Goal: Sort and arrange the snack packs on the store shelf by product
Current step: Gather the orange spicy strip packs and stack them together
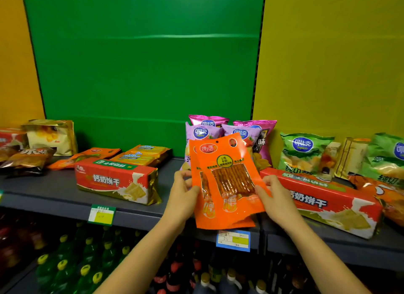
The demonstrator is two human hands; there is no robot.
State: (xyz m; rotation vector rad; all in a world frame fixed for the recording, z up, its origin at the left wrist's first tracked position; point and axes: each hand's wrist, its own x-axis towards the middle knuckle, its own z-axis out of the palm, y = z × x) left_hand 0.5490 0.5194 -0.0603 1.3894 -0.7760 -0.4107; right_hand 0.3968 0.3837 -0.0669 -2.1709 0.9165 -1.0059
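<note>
Two orange snack-stick packs are stacked one behind the other and held upright above the shelf's front edge. My left hand grips their left edge and my right hand grips their right edge. Behind them stand several purple and pink chip bags. A red biscuit box lies to the left, and a second red biscuit box lies to the right. Green chip bags stand further right. Another orange pack and yellow cracker packs lie flat at the back left.
The grey shelf carries brown chip bags and a cream bag at far left. Price tags hang on its front edge. Green bottles and dark bottles fill the shelf below. A green back panel rises behind.
</note>
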